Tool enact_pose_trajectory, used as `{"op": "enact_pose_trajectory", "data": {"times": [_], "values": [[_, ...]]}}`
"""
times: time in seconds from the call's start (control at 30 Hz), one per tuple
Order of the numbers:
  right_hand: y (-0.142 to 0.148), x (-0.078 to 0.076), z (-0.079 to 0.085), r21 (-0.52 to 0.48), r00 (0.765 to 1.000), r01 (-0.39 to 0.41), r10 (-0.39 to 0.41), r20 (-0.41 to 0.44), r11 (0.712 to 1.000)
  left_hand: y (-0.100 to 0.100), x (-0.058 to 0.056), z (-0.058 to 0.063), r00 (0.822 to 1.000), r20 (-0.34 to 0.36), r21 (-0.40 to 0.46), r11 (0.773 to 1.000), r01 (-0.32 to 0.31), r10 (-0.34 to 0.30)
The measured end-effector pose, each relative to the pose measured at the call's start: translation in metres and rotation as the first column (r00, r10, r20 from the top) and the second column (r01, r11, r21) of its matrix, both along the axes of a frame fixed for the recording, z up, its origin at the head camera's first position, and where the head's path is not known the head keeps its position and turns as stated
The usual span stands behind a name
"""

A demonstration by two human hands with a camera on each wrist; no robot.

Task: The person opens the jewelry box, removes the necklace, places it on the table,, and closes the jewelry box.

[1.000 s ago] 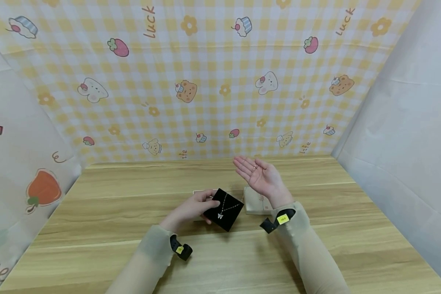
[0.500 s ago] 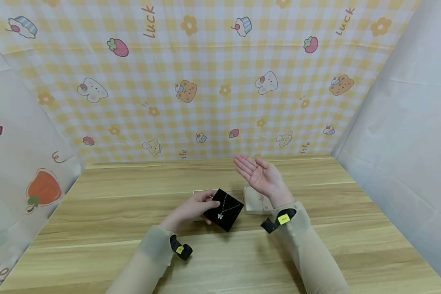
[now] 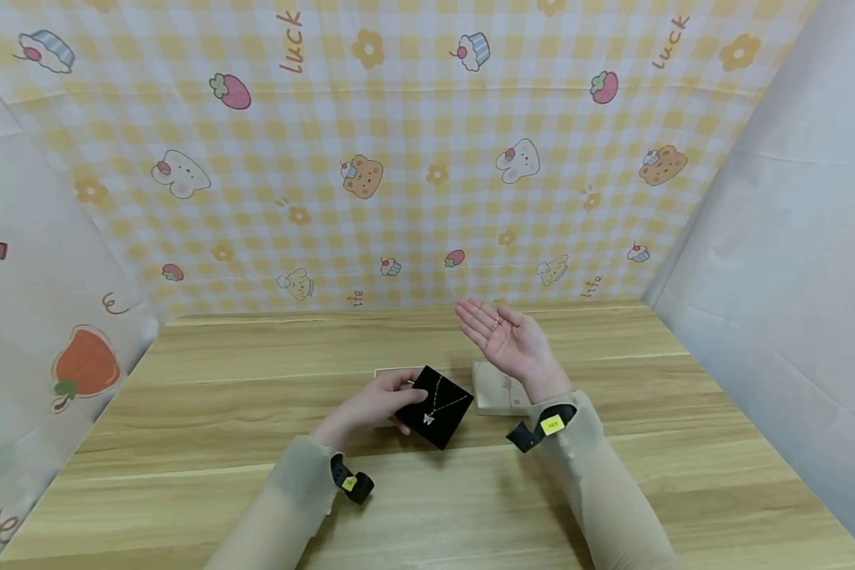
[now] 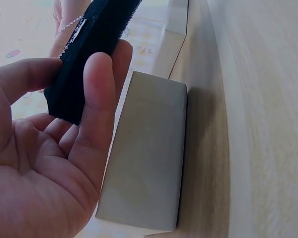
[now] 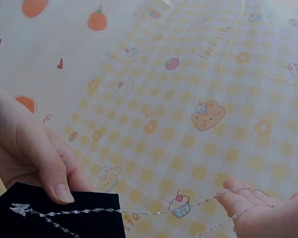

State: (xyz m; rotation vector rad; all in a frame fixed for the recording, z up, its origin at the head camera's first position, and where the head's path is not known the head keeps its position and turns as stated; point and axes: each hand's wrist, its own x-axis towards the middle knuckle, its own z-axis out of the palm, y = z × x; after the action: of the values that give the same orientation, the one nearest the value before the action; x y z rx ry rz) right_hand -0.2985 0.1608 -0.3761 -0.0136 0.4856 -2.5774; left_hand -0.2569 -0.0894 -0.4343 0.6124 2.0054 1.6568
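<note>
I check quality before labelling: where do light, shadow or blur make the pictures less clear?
Head view: fairly even light, faint soft shadows on the table; left wrist: darker shadow beside the pale box, cloth washed out; right wrist: cloth hazy, black pad almost without surface detail.

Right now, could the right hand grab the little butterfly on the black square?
Probably yes: the butterfly lies uncovered on the black pad, which the left hand grips by its edge. The chain reaches the right hand, so moving might tug it.

Yellow-checked cloth (image 3: 413,158) behind wooden table (image 3: 256,356)
</note>
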Motion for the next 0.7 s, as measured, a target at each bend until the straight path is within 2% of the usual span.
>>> {"op": "enact_pose_trajectory", "data": {"times": [0.43, 0.7], "values": [[-0.002, 0.005, 0.008, -0.018, 0.999, -0.007, 0.006, -0.038, 1.0, 0.0, 0.003, 0.004, 0.999, 0.029, 0.016, 1.0, -0.017, 0.017], [-0.005, 0.004, 0.014, -0.026, 1.0, 0.0, -0.001, -0.027, 1.0, -0.001, 0.001, 0.004, 1.0, 0.015, 0.017, 1.0, -0.004, 0.004]]}}
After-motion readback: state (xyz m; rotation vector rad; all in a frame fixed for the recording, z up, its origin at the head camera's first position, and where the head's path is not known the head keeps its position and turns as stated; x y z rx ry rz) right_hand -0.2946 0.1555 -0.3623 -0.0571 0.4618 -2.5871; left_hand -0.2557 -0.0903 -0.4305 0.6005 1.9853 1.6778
